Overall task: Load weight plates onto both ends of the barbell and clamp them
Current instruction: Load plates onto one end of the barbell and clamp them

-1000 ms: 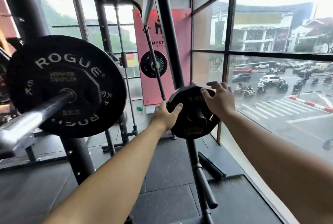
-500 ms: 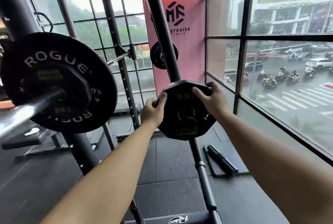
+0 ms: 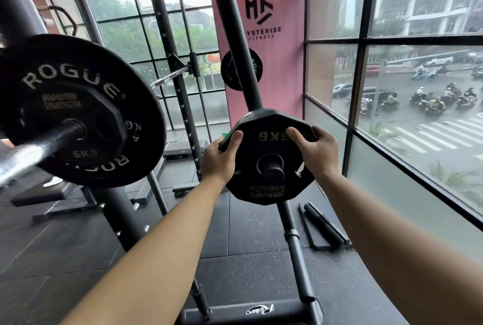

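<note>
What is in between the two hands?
A small black plate marked 5KG, sitting on a peg. The left hand and right hand grip its edges. The head view shows it.

1 wide-angle view, from head height, faces forward and slightly down along both forearms, which enter at the near bottom edge. The left hand and right hand, on the 5 kg plate, sit mid-frame. The barbell end looms very near on the left. The window wall runs along the right, and the pink banner stands far, centre.
</note>
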